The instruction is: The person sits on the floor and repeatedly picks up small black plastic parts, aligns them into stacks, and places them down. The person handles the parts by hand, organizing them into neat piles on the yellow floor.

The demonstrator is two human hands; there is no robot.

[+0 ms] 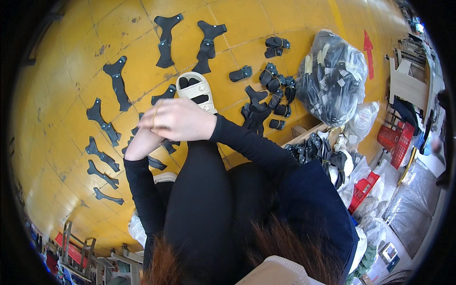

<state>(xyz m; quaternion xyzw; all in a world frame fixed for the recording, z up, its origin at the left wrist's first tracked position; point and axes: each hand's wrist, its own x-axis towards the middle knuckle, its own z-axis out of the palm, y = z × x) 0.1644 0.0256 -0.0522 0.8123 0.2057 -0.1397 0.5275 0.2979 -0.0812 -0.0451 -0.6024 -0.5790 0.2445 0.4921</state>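
My right hand (183,118) lies across my left hand (142,141), in front of my knee. A thin yellow band (156,115) shows over the right hand's fingers, which curl downward and are smeared at the tips. What they grip is hidden. My left hand's fingers are covered by the right. On the floor around them, dark Y-shaped fabric pieces (117,81) lie spread out with small tags. One such piece (164,94) is partly covered by my hands. To the right lie several dark rolled bundles (241,73), some with yellow bands round them.
My foot in a cream sandal (209,99) stands among the pieces. A large clear bag (332,78) of dark items rises at the right. Nearer are a wooden-edged box (304,135) with dark pieces and red plastic crates (396,142). Metal frames (76,251) stand at lower left.
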